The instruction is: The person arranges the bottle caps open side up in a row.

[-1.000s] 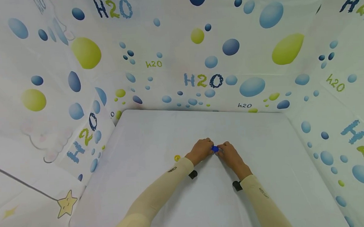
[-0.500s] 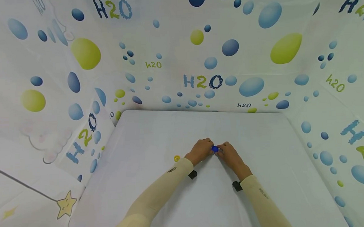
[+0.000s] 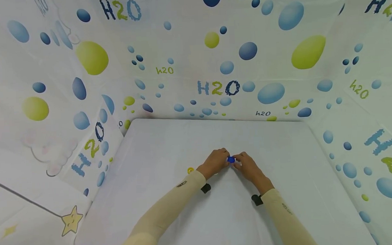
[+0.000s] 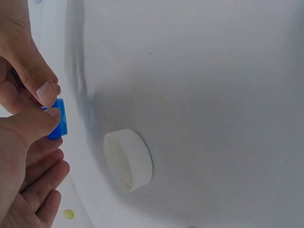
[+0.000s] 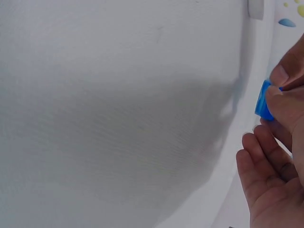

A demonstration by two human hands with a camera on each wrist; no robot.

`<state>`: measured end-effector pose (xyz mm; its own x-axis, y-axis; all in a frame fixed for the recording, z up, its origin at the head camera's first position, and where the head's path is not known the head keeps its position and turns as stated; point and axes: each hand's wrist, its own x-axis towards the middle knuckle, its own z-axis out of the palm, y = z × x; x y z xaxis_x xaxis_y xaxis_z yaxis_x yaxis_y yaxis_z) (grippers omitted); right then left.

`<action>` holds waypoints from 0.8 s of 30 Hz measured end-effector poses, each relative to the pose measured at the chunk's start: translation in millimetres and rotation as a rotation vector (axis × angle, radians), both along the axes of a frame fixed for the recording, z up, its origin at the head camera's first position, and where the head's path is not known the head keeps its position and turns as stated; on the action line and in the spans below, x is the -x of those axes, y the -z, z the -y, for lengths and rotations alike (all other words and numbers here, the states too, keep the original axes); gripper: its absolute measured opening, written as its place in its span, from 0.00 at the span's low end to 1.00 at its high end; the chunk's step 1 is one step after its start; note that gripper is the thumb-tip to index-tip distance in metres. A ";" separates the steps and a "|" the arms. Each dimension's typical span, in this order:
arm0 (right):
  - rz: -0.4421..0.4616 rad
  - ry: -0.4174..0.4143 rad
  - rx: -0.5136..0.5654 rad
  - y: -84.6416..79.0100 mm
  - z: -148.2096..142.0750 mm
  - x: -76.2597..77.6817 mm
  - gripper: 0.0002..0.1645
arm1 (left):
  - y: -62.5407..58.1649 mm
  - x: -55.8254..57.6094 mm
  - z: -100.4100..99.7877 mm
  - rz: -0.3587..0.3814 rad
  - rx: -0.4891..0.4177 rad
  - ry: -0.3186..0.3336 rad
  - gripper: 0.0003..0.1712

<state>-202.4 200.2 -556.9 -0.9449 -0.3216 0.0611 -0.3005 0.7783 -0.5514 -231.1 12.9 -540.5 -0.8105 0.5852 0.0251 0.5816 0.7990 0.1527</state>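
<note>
A small blue bottle cap (image 3: 231, 160) is between my two hands over the middle of the white table. My left hand (image 3: 214, 162) pinches it from the left, thumb across its near side in the left wrist view. From the right, my right hand (image 3: 248, 167) pinches it with thumb and forefinger. In the right wrist view, the right hand's other fingers (image 5: 259, 156) stretch away beneath the blue cap (image 5: 263, 100). A white round cap (image 4: 130, 159) stands on its edge on the table below the left hand. The far sides of the blue cap are hidden by fingers.
A yellow ring-like cap (image 3: 190, 170) lies on the table just left of the left wrist. The white table (image 3: 158, 149) is bordered at the back and sides by white sheets (image 3: 186, 40) printed with blue and green drops. Black wrist devices (image 3: 257, 200) hang beneath both wrists.
Both hands and the blue cap shift very slightly away from the person. The right forearm moves a little to the right. The yellow cap stays in place.
</note>
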 end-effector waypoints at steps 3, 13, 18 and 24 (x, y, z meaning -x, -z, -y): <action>-0.001 -0.009 0.012 -1.8 -0.1 -0.5 0.20 | -2.5 -2.1 2.4 0.012 -0.004 -0.004 0.23; 0.088 0.017 0.073 -7.9 2.9 -0.8 0.23 | -2.3 -8.0 11.8 0.007 -0.067 0.010 0.23; 0.095 0.045 0.082 -9.5 4.0 0.2 0.22 | 2.8 -6.4 15.8 0.017 -0.107 -0.012 0.24; 0.121 0.092 0.110 -12.0 4.1 -2.1 0.23 | 3.2 -8.0 15.8 0.024 -0.172 -0.018 0.24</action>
<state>-200.2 196.1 -544.9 -0.9725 -0.2315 -0.0250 -0.1574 0.7327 -0.6622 -223.0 -3.0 -543.7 -0.8222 0.5597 0.1039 0.5623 0.7700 0.3014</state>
